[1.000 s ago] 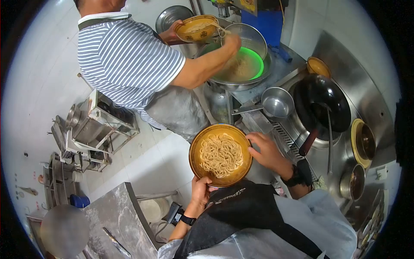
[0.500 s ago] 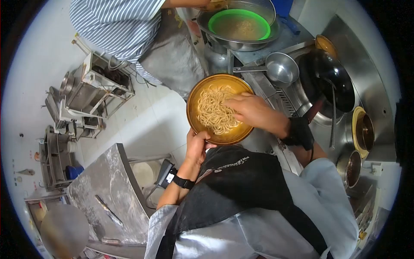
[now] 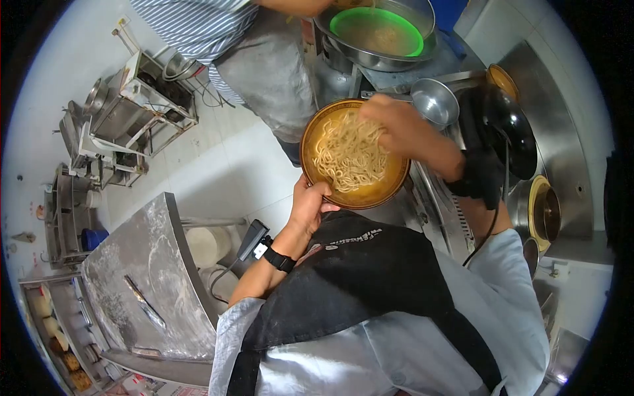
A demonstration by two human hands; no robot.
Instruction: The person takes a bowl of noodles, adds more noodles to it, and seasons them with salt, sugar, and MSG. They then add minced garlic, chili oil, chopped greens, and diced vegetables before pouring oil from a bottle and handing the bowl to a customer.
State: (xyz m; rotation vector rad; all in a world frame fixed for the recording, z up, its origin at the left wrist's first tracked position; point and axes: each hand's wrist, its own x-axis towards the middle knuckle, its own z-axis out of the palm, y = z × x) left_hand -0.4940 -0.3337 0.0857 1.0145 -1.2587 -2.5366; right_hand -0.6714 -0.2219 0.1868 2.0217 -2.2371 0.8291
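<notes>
Presently: Grip Status, Head View

Your left hand [image 3: 308,206] grips the near-left rim of the bowl [image 3: 395,175], thumb over the edge. Your right hand [image 3: 404,133], slightly blurred, is closed on some of the noodles [image 3: 349,160] at the bowl's upper right; the rest lie inside the bowl, which is held in front of your black apron [image 3: 360,280]. Beyond your right hand are a saucepan [image 3: 436,103] and a dark wok [image 3: 518,135]. A steel basin [image 3: 391,64] with a green-rimmed strainer [image 3: 376,31] stands farther ahead
</notes>
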